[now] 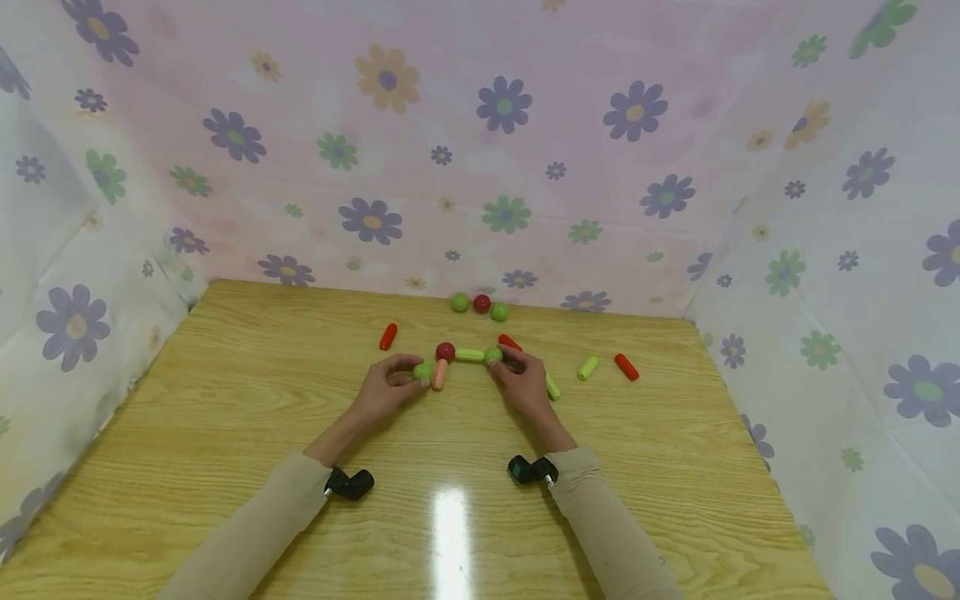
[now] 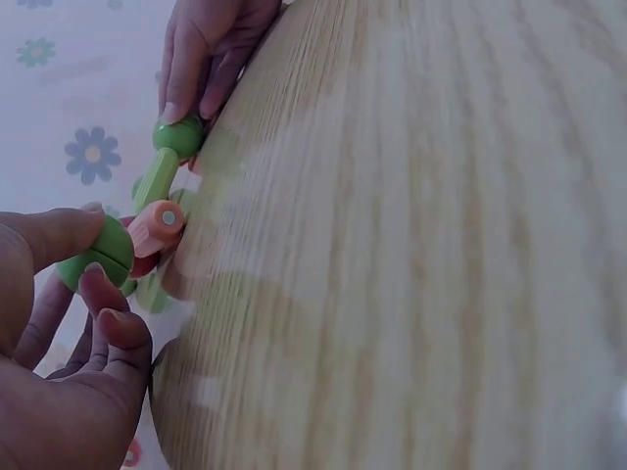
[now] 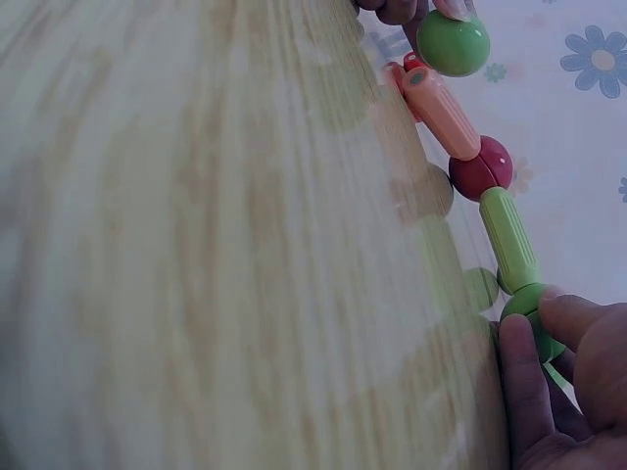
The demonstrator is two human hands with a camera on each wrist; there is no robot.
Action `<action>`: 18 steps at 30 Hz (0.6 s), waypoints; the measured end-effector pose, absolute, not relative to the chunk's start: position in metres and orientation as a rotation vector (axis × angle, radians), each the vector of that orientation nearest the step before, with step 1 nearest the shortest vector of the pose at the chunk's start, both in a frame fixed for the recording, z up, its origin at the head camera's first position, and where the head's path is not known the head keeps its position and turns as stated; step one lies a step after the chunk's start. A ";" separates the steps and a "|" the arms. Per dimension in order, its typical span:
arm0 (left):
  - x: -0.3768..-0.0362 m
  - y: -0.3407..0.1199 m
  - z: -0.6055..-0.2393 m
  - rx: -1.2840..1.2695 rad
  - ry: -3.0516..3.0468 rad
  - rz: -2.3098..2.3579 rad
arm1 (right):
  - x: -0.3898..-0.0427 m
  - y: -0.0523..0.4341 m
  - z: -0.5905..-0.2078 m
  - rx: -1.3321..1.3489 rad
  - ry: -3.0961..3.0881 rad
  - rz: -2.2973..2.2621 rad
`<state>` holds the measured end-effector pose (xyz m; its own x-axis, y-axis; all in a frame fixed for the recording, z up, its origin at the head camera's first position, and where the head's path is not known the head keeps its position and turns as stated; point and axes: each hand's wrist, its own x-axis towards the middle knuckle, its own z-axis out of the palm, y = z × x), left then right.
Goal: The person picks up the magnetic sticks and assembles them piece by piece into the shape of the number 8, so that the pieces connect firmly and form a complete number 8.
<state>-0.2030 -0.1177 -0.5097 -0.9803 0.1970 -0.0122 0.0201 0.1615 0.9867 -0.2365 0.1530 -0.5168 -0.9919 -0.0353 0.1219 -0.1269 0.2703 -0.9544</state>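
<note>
Far left on the table [image 1: 390, 550], we are seeing a red rod [image 1: 387, 336] lying just beyond the person's left grip [image 1: 384, 388]. That grip is pinching a green ball [image 1: 424, 372] between thumb and fingers. The ball is sitting just beside the salmon rod [image 1: 440, 375]; whether the two are touching, we cannot tell. The salmon rod is pointing its free end, a grey disc showing in it, toward the person; its far end is meeting a dark red ball [image 1: 446, 351]. From that ball we are tracing a light green rod [image 1: 470, 355] running right to a second green ball [image 1: 492, 356]. Behind this chain, a row of green [image 1: 460, 302], red [image 1: 482, 303] and green balls [image 1: 500, 312] is standing near the floral cloth [image 1: 506, 167]. The right grip [image 1: 522, 385] is pinching the second green ball by thumb and finger, partly hiding another red rod [image 1: 508, 341] behind it and a lime rod [image 1: 552, 387] at its right. Farther right, another lime rod [image 1: 588, 367] is lying near the rightmost red rod [image 1: 627, 367].
</note>
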 end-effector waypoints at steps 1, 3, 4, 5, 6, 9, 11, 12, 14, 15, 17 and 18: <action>-0.202 -0.118 -0.510 0.213 2.289 1.934 | -0.236 0.153 -0.516 0.141 -2.453 1.849; -0.201 -0.118 -0.510 0.208 2.292 1.927 | -0.237 0.152 -0.516 0.137 -2.461 1.854; -0.200 -0.118 -0.510 0.204 2.293 1.925 | -0.237 0.152 -0.515 0.137 -2.462 1.860; -0.199 -0.118 -0.510 0.199 2.293 1.923 | -0.237 0.152 -0.515 0.137 -2.460 1.869; -0.198 -0.118 -0.509 0.191 2.291 1.920 | -0.237 0.152 -0.514 0.132 -2.455 1.885; -0.196 -0.119 -0.508 0.204 2.295 1.908 | -0.237 0.153 -0.514 0.117 -2.435 1.901; -0.194 -0.119 -0.507 0.213 2.291 1.909 | -0.235 0.153 -0.511 0.090 -2.397 1.904; -0.193 -0.119 -0.507 0.217 2.288 1.911 | -0.234 0.152 -0.510 0.076 -2.373 1.901; -0.192 -0.119 -0.506 0.220 2.283 1.908 | -0.232 0.151 -0.507 0.062 -2.316 1.893; -0.191 -0.120 -0.506 0.226 2.282 1.906 | -0.231 0.151 -0.506 0.067 -2.291 1.880; -0.189 -0.120 -0.506 0.231 2.276 1.906 | -0.229 0.149 -0.504 0.111 -2.243 1.865; -0.189 -0.121 -0.507 0.234 2.277 1.904 | -0.228 0.148 -0.503 0.136 -2.230 1.859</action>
<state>-0.1891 -0.1208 -0.5070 -0.9742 0.2242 -0.0253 0.0149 0.1756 0.9843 -0.2283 0.1482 -0.5034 -0.9682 0.0784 0.2375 -0.2195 0.1888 -0.9572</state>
